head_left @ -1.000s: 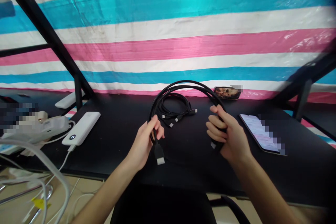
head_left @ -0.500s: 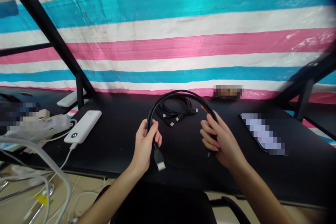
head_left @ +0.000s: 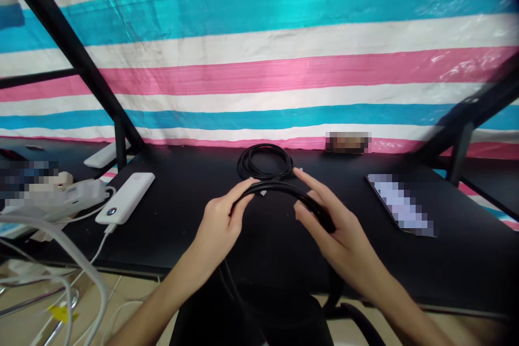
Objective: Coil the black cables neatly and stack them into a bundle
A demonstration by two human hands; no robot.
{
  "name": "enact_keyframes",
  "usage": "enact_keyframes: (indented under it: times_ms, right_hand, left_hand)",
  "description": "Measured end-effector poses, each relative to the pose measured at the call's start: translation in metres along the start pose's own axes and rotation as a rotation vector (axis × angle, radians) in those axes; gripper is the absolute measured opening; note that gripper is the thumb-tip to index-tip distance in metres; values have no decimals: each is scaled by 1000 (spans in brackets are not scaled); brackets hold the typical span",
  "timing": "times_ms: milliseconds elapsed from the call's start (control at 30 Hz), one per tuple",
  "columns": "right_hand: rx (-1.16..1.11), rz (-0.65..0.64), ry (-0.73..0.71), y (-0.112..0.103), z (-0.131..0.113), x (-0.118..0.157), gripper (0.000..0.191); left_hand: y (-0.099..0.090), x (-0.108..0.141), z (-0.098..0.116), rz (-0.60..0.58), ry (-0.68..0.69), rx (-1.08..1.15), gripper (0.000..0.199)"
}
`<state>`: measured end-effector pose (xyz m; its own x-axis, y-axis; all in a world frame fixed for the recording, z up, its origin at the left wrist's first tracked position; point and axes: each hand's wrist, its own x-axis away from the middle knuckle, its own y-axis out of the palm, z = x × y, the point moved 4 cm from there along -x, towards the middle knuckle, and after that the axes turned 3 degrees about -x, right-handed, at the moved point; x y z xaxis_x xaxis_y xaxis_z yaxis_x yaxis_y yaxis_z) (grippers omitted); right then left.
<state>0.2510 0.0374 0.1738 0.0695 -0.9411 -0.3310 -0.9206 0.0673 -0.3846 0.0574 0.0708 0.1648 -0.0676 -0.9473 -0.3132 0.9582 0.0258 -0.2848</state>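
A black cable (head_left: 279,186), doubled into several strands, arches between my two hands above the front of the black table. My left hand (head_left: 221,221) is closed on its left side, thumb and fingertips pinching the strands. On the right, the strands run into the palm of my right hand (head_left: 338,224), between the thumb and the partly extended fingers. The cable's lower lengths hang past the table edge, dark and hard to make out. Just beyond my fingers lies a second black cable (head_left: 244,167), coiled in a ring, its light plugs mostly covered by my hands and the held cable.
A white power bank (head_left: 130,194) with a plugged-in lead lies left, beside a power strip (head_left: 77,194) and loose white cords. To the right is a phone (head_left: 399,203), blurred out. Dark frame posts (head_left: 93,92) flank the table (head_left: 182,200), before a striped sheet (head_left: 259,70).
My hands have slid upward along the cable and lowered the arch toward the table. The plug that showed below my left hand has dropped out of sight there.
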Motion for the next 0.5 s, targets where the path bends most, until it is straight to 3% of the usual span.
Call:
enact_keyframes:
  times_ms: [67,200,333,500]
  right_hand:
    - [145,20,-81,2,-3,0,43]
    - [264,47,-106,5,0,0,30]
    - [243,3,-105,8,3,-1,28]
    - [168,-77,-116,13,-2,-5,26]
  left_hand:
    - [4,3,-1,-14,39,-63,27]
    - [11,8,-5,-80,30,-137,26]
    - [16,7,-2,-183,-6,-179,20]
    - [17,2,5,-276,-76,-134,29]
